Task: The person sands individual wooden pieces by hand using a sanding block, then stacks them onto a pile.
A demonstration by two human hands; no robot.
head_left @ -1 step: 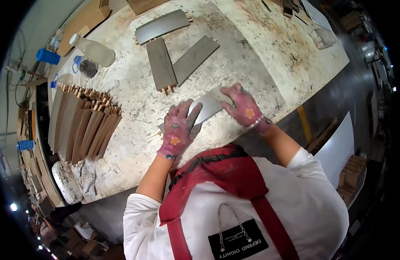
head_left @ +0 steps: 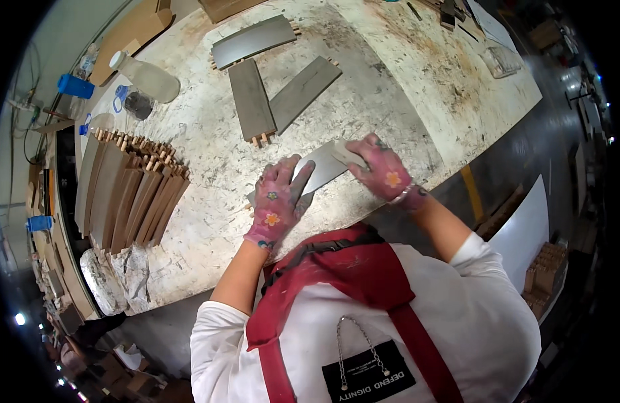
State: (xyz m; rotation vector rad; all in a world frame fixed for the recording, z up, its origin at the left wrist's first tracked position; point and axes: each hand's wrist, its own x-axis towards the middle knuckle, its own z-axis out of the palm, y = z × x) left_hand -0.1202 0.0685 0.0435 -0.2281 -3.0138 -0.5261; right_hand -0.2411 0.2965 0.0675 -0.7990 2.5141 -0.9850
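Note:
A grey wooden board (head_left: pixel 323 170) with dowel pegs lies slantwise near the table's front edge. My left hand (head_left: pixel 275 191), in a pink flowered glove, bears down on its left part, holding it against the table with the fingers across it and the thumb at the near side. In my right hand (head_left: pixel 385 169), gloved alike, is a pale, flat pad (head_left: pixel 347 154), pressed to the board's right end; its exact kind is unclear. Beyond my hands lie other pegged boards: an upright one (head_left: pixel 251 99), a slanted one (head_left: pixel 306 93) and a curved one (head_left: pixel 255 42).
To the left stands a row of curved brown boards (head_left: pixel 130 195) with pegs upward. Behind it are a cloudy bottle (head_left: pixel 149 77), a smaller dark-filled bottle (head_left: pixel 136 105) and a blue container (head_left: pixel 75 87). Crumpled plastic (head_left: pixel 130 274) lies at the table's left corner, a plastic bag (head_left: pixel 501 62) far right.
My right hand has slid slightly right and toward me, drawing the pale pad along the board. My left hand stays on the board almost unmoved.

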